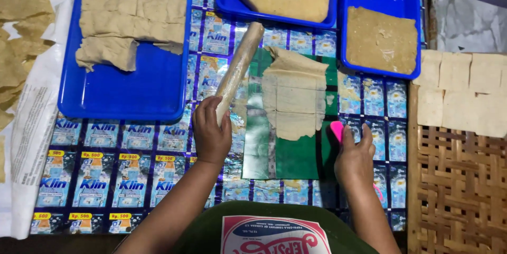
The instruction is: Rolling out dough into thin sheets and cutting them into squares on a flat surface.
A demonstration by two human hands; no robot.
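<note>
Green mat (296,156) – thin beige scored dough sheet (293,98), left hand (211,135) grip around rolling pin (237,69), right hand (355,159) clasping pink scraper (337,130).

We reached both bare forearms forward from the bottom of the view, the two well apart. Our left hand (211,132) lay palm down, wrist straight, its fingers (207,107) curled shut around what it held. Our right hand (355,159) also lay back up, its fingers (349,133) bent and closed over what it gripped, the forearm angled slightly inward.
</note>
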